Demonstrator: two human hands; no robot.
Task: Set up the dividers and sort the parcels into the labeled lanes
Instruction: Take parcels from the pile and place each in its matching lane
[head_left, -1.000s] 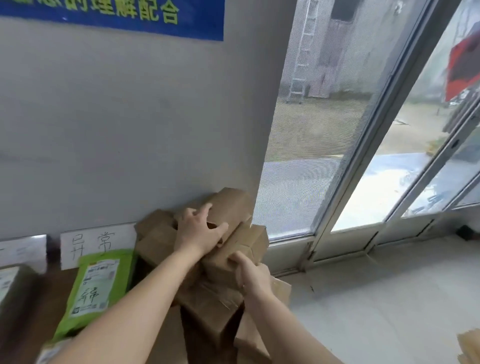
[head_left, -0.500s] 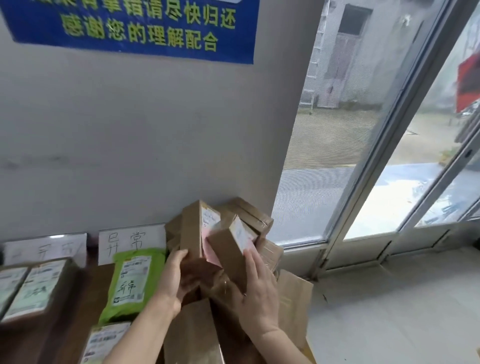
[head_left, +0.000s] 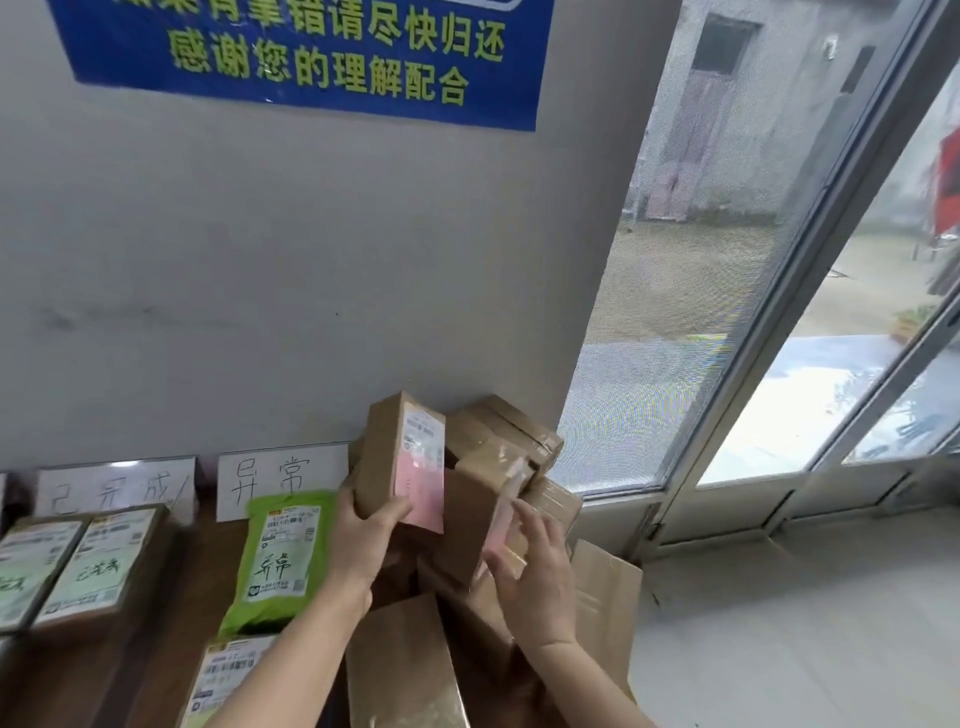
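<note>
Now, nearest me, a flat brown cardboard sheet (head_left: 400, 670) stands by the dark wooden tabletop's (head_left: 174, 592) right edge. Since a second ago I have lifted two parcels off the heap. My left hand (head_left: 363, 535) grips a tall brown cardboard box with a pink label (head_left: 405, 462), and my right hand (head_left: 537, 577) holds a smaller brown cardboard box (head_left: 475, 514) touching it. Both labels face me, so I can choose lanes. Behind them, the heap of brown cartons (head_left: 514, 431) crowds the far right corner. Left of it, a green plastic mailer (head_left: 280, 551) lies below a white handwritten card (head_left: 283, 475).
</note>
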